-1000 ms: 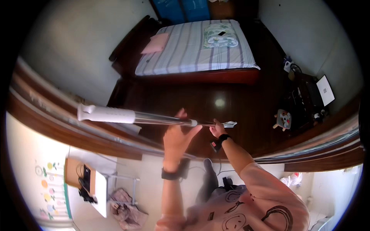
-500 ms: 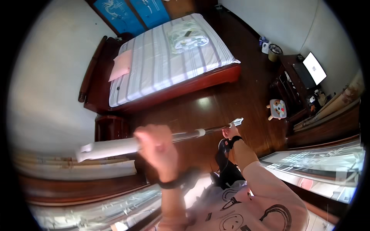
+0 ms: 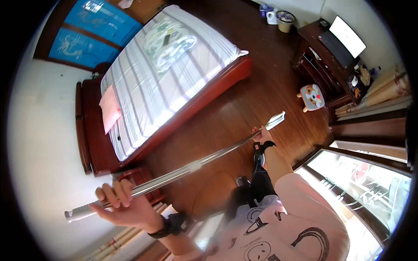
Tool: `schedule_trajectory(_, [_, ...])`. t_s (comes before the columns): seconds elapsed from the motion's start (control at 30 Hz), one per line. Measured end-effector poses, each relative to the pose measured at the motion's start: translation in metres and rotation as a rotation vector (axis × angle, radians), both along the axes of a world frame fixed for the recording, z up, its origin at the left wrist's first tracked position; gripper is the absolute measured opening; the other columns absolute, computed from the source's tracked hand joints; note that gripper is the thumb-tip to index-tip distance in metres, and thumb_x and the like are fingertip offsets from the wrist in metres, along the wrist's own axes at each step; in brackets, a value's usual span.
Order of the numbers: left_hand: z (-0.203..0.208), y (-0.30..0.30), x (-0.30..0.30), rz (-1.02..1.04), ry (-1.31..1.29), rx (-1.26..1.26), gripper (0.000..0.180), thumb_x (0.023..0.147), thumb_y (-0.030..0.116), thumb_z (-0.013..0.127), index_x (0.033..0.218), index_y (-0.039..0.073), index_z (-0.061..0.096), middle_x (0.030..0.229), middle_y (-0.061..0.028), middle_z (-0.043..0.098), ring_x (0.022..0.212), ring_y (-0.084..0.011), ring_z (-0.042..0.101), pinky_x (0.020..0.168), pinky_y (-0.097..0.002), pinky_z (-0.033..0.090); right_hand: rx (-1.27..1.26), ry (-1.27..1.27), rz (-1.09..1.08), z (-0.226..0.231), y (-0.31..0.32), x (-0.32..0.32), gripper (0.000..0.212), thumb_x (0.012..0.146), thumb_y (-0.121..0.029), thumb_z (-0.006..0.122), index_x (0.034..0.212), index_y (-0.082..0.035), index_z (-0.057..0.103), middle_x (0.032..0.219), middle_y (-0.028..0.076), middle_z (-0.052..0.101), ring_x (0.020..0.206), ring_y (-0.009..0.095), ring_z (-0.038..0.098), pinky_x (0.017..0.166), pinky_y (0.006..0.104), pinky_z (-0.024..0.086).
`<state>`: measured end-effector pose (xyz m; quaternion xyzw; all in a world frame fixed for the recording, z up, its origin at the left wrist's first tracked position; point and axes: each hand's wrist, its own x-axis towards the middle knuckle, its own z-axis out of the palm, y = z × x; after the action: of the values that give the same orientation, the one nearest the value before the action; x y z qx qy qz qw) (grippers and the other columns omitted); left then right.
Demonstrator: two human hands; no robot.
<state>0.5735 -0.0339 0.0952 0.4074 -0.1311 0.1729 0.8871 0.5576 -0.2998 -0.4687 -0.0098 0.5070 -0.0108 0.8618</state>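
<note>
A long silver telescopic pole (image 3: 167,177) slants across in front of me, its pale grip end to the left and low, its other end farther to the right. A white collar (image 3: 195,166) joins two shaft sections. My left hand (image 3: 130,209) is closed loosely around the pole just beside the grip (image 3: 82,212), fingers curled over it and thumb below. At the far end, my right hand (image 3: 263,136) grips the shaft right by a flat, pale, shiny head (image 3: 275,121). The kind of head cannot be made out. Dark bands circle both wrists.
A striped bed (image 3: 174,87) with a pink pillow (image 3: 109,108) and folded quilt (image 3: 167,43) stands ahead-left. To the right are a dog-faced stool (image 3: 312,97), a desk (image 3: 311,35) with a laptop (image 3: 347,37), and a bin (image 3: 285,21). Glass panes (image 3: 361,182) lie close on my right.
My left hand has moved left and down toward the pole's grip end. The pole now slants more steeply, its head end higher in view. The whole view has turned.
</note>
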Motion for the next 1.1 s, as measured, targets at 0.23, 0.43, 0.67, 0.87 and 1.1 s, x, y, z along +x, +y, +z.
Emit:
schedule_trajectory(0.23, [-0.064,-0.024,0.106,-0.016,0.061,0.116,0.044,0.100,0.033,0.043,0.062,0.016,0.026,0.054,0.0043,0.019,0.044,-0.0060,0.017,0.041,-0.0209,0.016,0.005,0.180,-0.022,0.015,0.005,0.053,0.024,0.095,-0.035,0.046,0.098,-0.012,0.049,0.086,0.009,0.064,0.086,0.027,0.061,0.081,0.0482,0.047])
schedule_trajectory(0.43, [-0.177,-0.080,0.166,-0.044,0.233,0.344,0.037,0.097,0.026,0.047,0.068,0.013,0.027,0.059,0.0042,0.019,0.048,-0.0072,0.019,0.045,-0.0231,0.018,-0.118,0.032,0.116,0.100,0.040,0.112,0.028,0.091,-0.036,0.043,0.096,-0.011,0.052,0.085,0.007,0.061,0.079,0.021,0.059,0.072,0.0408,0.047])
schedule_trajectory(0.67, [-0.229,-0.097,0.244,-0.310,0.266,0.563,0.035,0.094,0.025,0.046,0.067,0.010,0.029,0.060,0.0002,0.031,0.059,-0.0131,0.037,0.060,-0.0293,0.037,-0.227,0.055,-0.006,0.134,0.030,0.190,0.046,0.093,-0.047,0.037,0.119,-0.009,0.043,0.107,0.011,0.054,0.101,0.028,0.055,0.091,0.0486,0.042])
schedule_trajectory(0.87, [-0.266,-0.071,0.274,-0.345,0.158,0.780,0.039,0.095,0.028,0.048,0.070,-0.002,0.052,0.075,-0.0147,0.059,0.081,-0.0245,0.059,0.080,-0.0365,0.045,-0.550,0.009,0.018,0.194,0.071,0.222,0.039,0.091,-0.041,0.034,0.106,-0.009,0.050,0.095,0.007,0.061,0.099,0.025,0.060,0.095,0.0539,0.035])
schedule_trajectory(1.1, [-0.261,-0.092,0.308,-0.480,0.088,0.812,0.040,0.094,0.030,0.048,0.075,-0.004,0.058,0.076,-0.0122,0.061,0.071,-0.0208,0.056,0.070,-0.0327,0.045,-0.725,-0.178,0.176,0.203,0.044,0.227,0.045,0.089,-0.038,0.054,0.120,-0.006,0.043,0.114,0.010,0.057,0.107,0.027,0.056,0.086,0.0469,0.047])
